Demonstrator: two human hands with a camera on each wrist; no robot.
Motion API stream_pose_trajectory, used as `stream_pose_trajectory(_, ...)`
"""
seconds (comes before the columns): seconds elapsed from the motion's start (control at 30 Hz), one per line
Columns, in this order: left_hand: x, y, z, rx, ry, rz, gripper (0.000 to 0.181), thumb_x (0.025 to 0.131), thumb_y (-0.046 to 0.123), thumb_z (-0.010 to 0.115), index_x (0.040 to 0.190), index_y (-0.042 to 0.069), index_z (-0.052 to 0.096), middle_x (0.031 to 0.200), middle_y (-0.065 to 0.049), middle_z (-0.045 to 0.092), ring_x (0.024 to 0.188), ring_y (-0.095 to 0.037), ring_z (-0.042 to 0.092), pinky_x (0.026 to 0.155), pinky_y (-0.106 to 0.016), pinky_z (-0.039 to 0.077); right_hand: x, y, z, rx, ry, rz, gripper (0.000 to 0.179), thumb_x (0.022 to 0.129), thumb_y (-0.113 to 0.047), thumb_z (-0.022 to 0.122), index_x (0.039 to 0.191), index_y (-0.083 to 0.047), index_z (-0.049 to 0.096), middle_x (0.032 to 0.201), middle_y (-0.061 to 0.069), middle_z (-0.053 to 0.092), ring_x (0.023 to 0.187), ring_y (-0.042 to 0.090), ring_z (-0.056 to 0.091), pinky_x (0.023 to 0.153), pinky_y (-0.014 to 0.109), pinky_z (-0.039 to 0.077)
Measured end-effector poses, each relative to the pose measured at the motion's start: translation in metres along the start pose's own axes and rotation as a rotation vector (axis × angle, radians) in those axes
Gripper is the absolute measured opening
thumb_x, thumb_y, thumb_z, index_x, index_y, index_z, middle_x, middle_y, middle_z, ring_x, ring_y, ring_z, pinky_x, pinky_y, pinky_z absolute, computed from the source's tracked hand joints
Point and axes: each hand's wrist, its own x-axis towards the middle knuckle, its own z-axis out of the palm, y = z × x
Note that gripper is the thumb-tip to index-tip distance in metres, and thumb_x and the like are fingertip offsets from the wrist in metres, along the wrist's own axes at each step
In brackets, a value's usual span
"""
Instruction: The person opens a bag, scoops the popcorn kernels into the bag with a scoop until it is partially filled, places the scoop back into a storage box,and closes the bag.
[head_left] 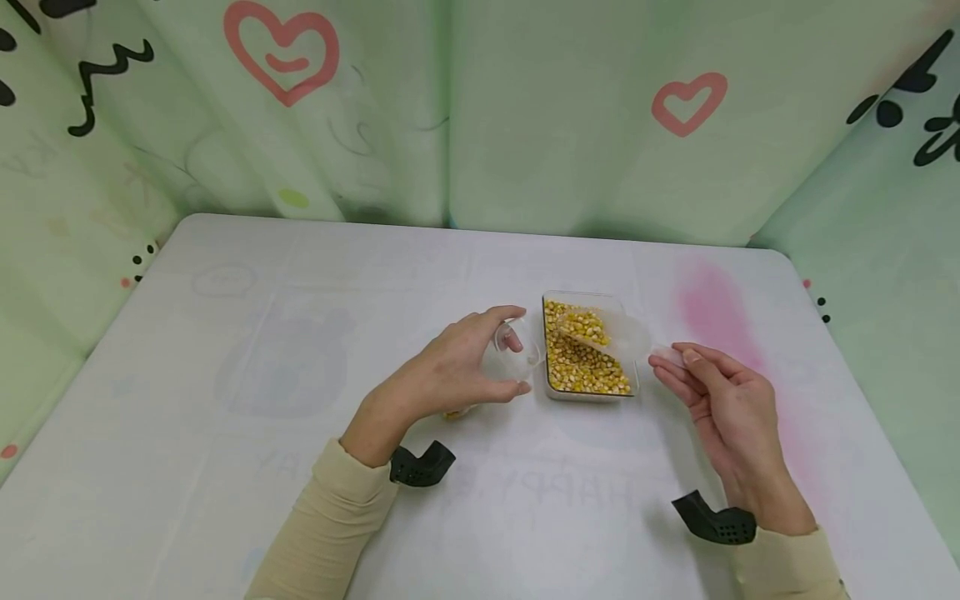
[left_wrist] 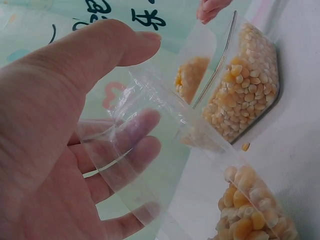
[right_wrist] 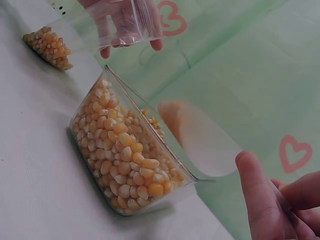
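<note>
My left hand (head_left: pixel 450 362) curves around the mouth of a clear zip bag (head_left: pixel 516 346), thumb on the near side and fingers on the far side. The mouth gapes toward the right. Corn kernels (left_wrist: pixel 247 210) fill the bottom of the bag, low near the table. In the head view the hand hides most of the bag. My right hand (head_left: pixel 731 408) pinches the handle of a translucent white scoop (right_wrist: pixel 210 145) between thumb and fingers. That scoop, carrying a heap of kernels (head_left: pixel 585 325), is over a clear rectangular container (head_left: pixel 592 398) full of corn.
A white cloth with faint prints covers the table (head_left: pixel 187 483). One loose kernel (left_wrist: pixel 245 146) lies between bag and container. A green curtain (head_left: pixel 525 125) with red hearts hangs along the back and sides. Each wrist carries a black mount (head_left: pixel 422 465).
</note>
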Motion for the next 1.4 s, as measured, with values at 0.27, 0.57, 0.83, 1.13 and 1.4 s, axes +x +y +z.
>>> stream_pose_trajectory(0.27,0.000,0.000,0.000,0.000,0.005,0.009,0.081,0.081,0.037,0.077,0.149,0.015,0.039,0.114,0.005,0.066,0.113,-0.015,0.053,0.103,-0.039,0.042,0.000,-0.004,0.000,0.021,0.003,0.021,0.020,0.096,0.004,0.057,0.111,0.010,0.068,0.102,0.019,0.075,0.095,0.029,0.074,0.085,0.036,0.054)
stream_pose_trajectory(0.57,-0.001,0.001,0.000,0.015,0.009,0.018,0.081,0.081,0.035,0.078,0.148,0.013,0.039,0.114,0.004,0.066,0.114,-0.017,0.053,0.103,-0.039,0.042,-0.001,-0.011,0.006,0.033,0.007,0.022,0.020,0.096,0.004,0.057,0.111,0.008,0.069,0.101,0.019,0.075,0.095,0.029,0.074,0.084,0.036,0.055)
stream_pose_trajectory(0.83,-0.001,0.001,0.001,0.018,0.015,0.027,0.081,0.081,0.036,0.078,0.148,0.012,0.040,0.114,0.004,0.066,0.113,-0.017,0.053,0.102,-0.039,0.042,-0.002,-0.018,0.014,0.016,-0.024,-0.007,0.021,0.097,0.004,0.055,0.112,0.009,0.069,0.102,0.020,0.075,0.094,0.029,0.075,0.084,0.036,0.055)
stream_pose_trajectory(1.13,-0.001,0.000,0.001,0.010,0.015,0.019,0.080,0.081,0.036,0.078,0.148,0.014,0.040,0.114,0.005,0.066,0.112,-0.015,0.053,0.101,-0.039,0.042,-0.004,-0.024,0.023,-0.009,-0.031,0.007,0.022,0.097,0.002,0.056,0.114,0.008,0.068,0.104,0.019,0.075,0.093,0.030,0.075,0.083,0.037,0.055)
stream_pose_trajectory(1.4,-0.001,0.000,0.001,0.005,0.012,0.011,0.080,0.081,0.036,0.078,0.148,0.014,0.039,0.115,0.005,0.066,0.112,-0.016,0.053,0.100,-0.039,0.042,-0.006,-0.026,0.035,-0.023,-0.099,0.006,0.021,0.098,0.005,0.053,0.111,0.011,0.067,0.102,0.021,0.075,0.092,0.032,0.075,0.083,0.037,0.055)
